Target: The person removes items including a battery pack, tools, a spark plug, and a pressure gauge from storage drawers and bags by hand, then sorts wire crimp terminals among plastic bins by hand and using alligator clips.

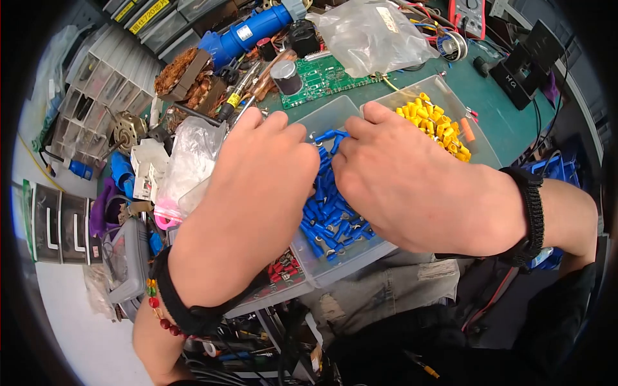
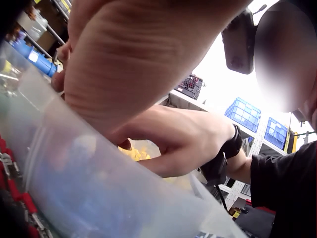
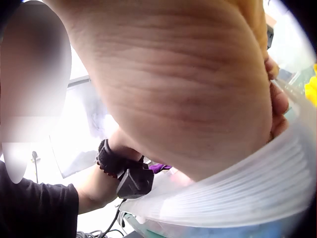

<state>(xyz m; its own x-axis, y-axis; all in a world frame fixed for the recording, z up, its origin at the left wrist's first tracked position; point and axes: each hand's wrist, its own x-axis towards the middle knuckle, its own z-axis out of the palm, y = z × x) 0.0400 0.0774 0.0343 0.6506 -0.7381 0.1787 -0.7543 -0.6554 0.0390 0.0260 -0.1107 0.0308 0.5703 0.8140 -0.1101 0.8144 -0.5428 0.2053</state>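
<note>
A clear plastic bin full of blue crimp terminals lies beneath both hands. My left hand reaches over the bin's left side with its fingers bent; some fingertips are at the blue terminals. Opposite it, my right hand arches over the bin's right side, knuckles towards the far end, fingers curled down. The right wrist view shows the right fingers curled beyond the palm near the bin wall. Palms and wrists hide most fingertips, so I cannot tell what either hand pinches.
Yellow terminals fill the bin to the right, red terminals the one at front left. Behind stand a green circuit board, a small jar and a clear plastic bag. Tools and parts crowd the left; a black stand is far right.
</note>
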